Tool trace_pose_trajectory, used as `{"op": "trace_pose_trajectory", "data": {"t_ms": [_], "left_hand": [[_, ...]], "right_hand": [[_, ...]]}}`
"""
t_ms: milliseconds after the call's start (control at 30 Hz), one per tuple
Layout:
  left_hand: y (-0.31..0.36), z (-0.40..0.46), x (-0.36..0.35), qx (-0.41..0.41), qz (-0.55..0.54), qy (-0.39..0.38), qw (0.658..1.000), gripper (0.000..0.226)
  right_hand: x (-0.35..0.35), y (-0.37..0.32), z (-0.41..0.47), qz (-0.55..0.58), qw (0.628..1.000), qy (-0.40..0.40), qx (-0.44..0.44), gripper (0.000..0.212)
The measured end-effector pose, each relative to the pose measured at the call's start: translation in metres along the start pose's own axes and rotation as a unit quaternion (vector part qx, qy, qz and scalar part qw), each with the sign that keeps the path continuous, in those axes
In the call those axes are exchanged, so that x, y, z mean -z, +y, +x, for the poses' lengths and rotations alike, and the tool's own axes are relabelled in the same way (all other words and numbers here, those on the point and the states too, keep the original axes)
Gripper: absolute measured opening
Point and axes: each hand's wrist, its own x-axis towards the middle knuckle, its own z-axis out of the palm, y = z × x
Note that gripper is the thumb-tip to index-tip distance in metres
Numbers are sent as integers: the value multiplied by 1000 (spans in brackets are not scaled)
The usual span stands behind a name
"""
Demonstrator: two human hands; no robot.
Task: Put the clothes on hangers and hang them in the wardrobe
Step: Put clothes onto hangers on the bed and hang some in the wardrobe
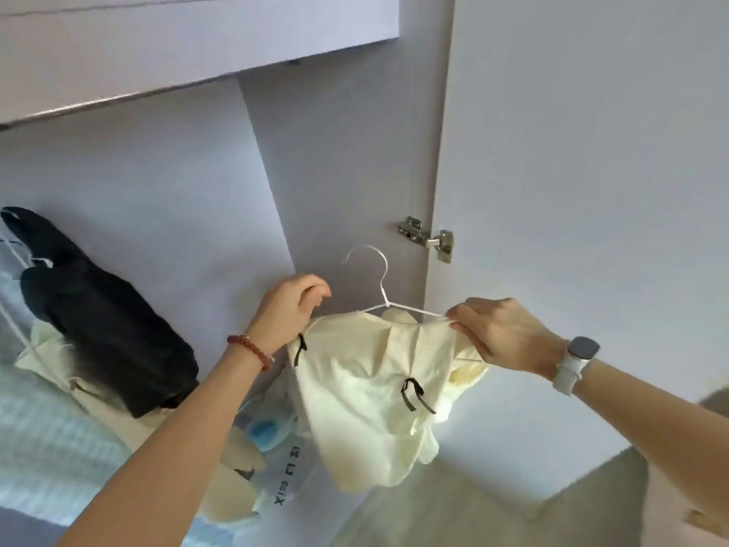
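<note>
A pale yellow top (367,400) with small black bows hangs on a thin white wire hanger (380,286), held up in front of the open wardrobe. My left hand (286,313) grips the top's left shoulder at the hanger's left end. My right hand (497,333) pinches the fabric at the right shoulder over the hanger's right arm. The hook points up and left, free of any rail.
Inside the wardrobe at left hang a black garment (106,325) and a cream one (51,349), with light blue fabric below. The open wardrobe door (572,152) stands at right on a metal hinge (430,236). A clear bag (284,467) with soft items lies low in the middle.
</note>
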Motion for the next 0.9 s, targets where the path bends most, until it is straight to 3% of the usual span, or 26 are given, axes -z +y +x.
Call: {"op": "trace_pose_trajectory", "data": {"t_ms": [167, 200, 267, 300, 367, 467, 533, 700, 800, 900], "left_hand": [[0, -24, -58, -11, -52, -227, 972, 37], [-1, -31, -70, -7, -58, -243, 968, 37], [5, -42, -90, -3, -76, -220, 973, 17], [10, -44, -97, -12, -71, -202, 977, 18], [22, -46, -106, -32, -47, -189, 980, 43], [41, -51, -117, -57, -80, -186, 978, 51], [55, -55, -127, -75, -97, -193, 973, 45], [77, -54, -142, -103, -152, -188, 965, 19], [95, -56, -144, -133, -110, -150, 974, 18], [122, -65, -143, -212, -79, -89, 970, 15]], "right_hand": [[28, -26, -74, -30, 997, -39, -55, 34], [36, -30, -86, -36, 996, -44, -66, 25], [49, -35, -107, -53, 993, -59, -90, 16], [53, -36, -116, -59, 988, -68, -122, 18], [61, -38, -131, -45, 965, -79, -247, 21], [65, -46, -143, 79, 907, -142, -389, 33], [63, -57, -140, 125, 899, -167, -385, 36], [65, -62, -152, 84, 901, -72, -419, 23], [60, -64, -172, 59, 883, -146, -443, 26], [53, -59, -189, 12, 850, -212, -482, 29]]}}
